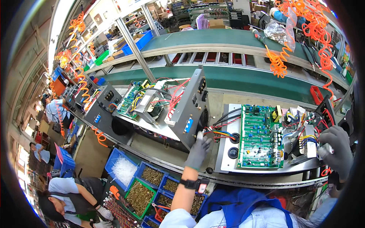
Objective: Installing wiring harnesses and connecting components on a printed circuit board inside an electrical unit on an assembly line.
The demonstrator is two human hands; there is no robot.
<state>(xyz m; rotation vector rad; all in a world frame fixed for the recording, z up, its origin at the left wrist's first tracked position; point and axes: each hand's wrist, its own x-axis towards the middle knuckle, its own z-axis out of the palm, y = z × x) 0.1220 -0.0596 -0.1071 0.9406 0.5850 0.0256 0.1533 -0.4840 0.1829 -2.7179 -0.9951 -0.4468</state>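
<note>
My left hand point(197, 152), in a grey glove with pale fingertips, is closed at the loose end of a multicoloured wire bundle point(222, 135). That bundle runs to a round black grommet on a metal chassis plate point(228, 161). A green circuit board point(261, 138) full of components lies on this plate. At the plate's right end, my right hand point(337, 149), gloved too, is open with curved fingers beside a transformer point(305, 147) with yellow and blue leads. Just left of my left hand stands another unit's dark upright panel point(194, 110).
Blue bins point(152, 175) and a green bin point(140, 197) of small metal fasteners sit front left, near a bin of white ties point(123, 171). Beyond the units runs a green conveyor point(235, 81). Orange coiled hoses point(277, 64) hang overhead. A co-worker point(72, 197) works at lower left.
</note>
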